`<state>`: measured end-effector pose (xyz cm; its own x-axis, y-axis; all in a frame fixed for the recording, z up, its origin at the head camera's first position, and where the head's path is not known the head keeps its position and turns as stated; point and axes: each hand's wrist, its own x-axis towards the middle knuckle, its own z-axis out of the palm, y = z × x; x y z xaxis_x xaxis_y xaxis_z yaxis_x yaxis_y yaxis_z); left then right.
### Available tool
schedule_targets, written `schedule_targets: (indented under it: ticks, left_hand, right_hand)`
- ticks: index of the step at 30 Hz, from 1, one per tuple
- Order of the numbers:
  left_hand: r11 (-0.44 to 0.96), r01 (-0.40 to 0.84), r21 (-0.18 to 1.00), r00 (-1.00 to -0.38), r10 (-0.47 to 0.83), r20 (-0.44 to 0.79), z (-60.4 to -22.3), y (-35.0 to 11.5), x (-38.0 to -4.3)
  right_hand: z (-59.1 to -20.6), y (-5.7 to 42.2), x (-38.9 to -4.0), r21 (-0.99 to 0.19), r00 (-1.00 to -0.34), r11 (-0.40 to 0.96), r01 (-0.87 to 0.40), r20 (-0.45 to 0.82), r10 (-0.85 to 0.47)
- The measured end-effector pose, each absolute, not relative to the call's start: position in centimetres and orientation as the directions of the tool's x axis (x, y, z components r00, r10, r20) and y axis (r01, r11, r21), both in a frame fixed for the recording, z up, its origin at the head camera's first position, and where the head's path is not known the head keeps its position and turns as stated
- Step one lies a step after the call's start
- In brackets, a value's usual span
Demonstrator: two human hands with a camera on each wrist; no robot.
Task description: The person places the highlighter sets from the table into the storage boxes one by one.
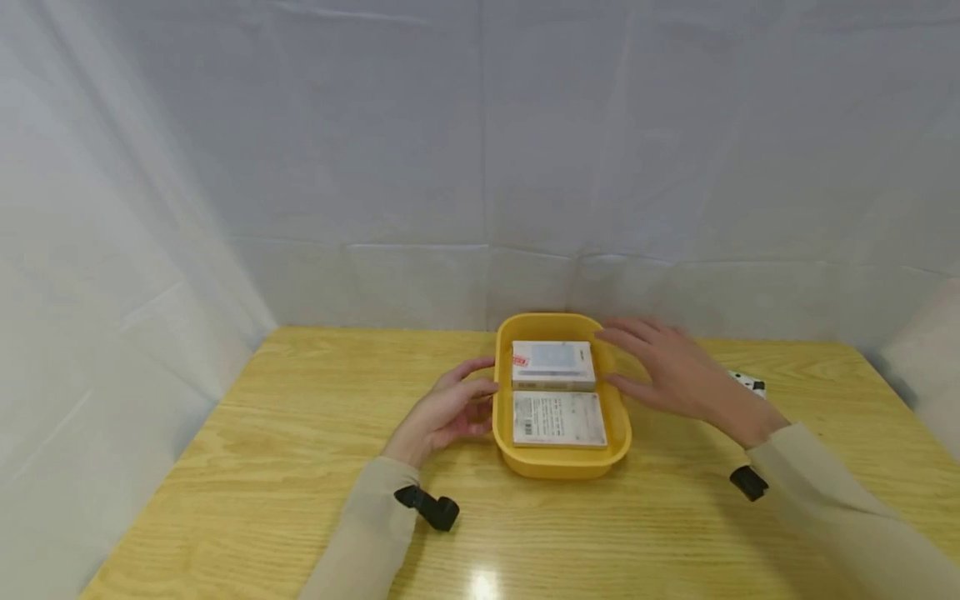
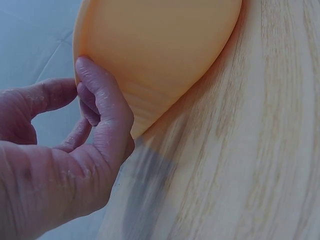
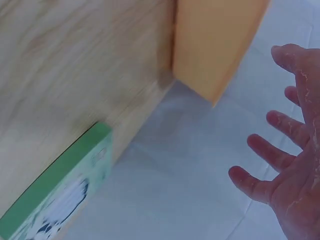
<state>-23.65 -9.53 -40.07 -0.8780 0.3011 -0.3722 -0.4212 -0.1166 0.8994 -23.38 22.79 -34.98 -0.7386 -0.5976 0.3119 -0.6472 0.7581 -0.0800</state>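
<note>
A yellow plastic basin point(image 1: 564, 465) stands near the table's back edge in the head view. Inside lie a white box with a red mark point(image 1: 553, 360) and, in front of it, a flat pale box printed with text and a barcode point(image 1: 558, 419). My left hand point(image 1: 450, 408) holds the basin's left rim; in the left wrist view its curled fingers point(image 2: 107, 102) lie against the outer wall. By the right rim is my right hand point(image 1: 663, 367), fingers spread and loosely bent, with nothing in them. The right wrist view shows it apart from the basin wall point(image 3: 215, 45).
A green-and-white box with a black-and-white picture point(image 3: 65, 187) lies on the table to the right, partly hidden behind my right wrist in the head view. White sheeting point(image 1: 420, 167) hangs behind the wooden table point(image 1: 300, 467) and along its sides.
</note>
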Motion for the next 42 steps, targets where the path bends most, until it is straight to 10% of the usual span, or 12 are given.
schedule_targets:
  ticks: [22, 42]
  left_hand:
    - [-0.126, -0.421, 0.898, -0.878, 0.303, -0.369, -40.2, -9.5, -23.7]
    - [-0.130, -0.425, 0.896, -0.881, 0.289, -0.376, -40.0, -9.6, -23.5]
  right_hand:
    - [-37.6, 28.2, -21.0, 0.087, -0.783, 0.878, -0.472, 0.416, -0.462]
    - [-39.3, 32.3, -21.5, 0.074, -0.875, 0.910, -0.408, 0.250, -0.413]
